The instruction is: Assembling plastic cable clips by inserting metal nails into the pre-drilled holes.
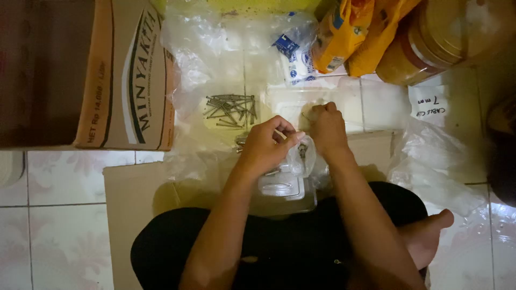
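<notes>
Clear plastic bag between both hands, nails just beyond.

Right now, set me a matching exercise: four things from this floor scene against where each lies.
Things:
1. pile of nails
2. cardboard box
3. orange bags
4. small clear bag

Places:
A. top right, beside a jar
B. between the left hand and right hand
C. far left on the tiles
D. on clear plastic, just above the left hand

Pairs: 1-D, 2-C, 3-A, 4-B

brown carton left, orange bags top
</notes>
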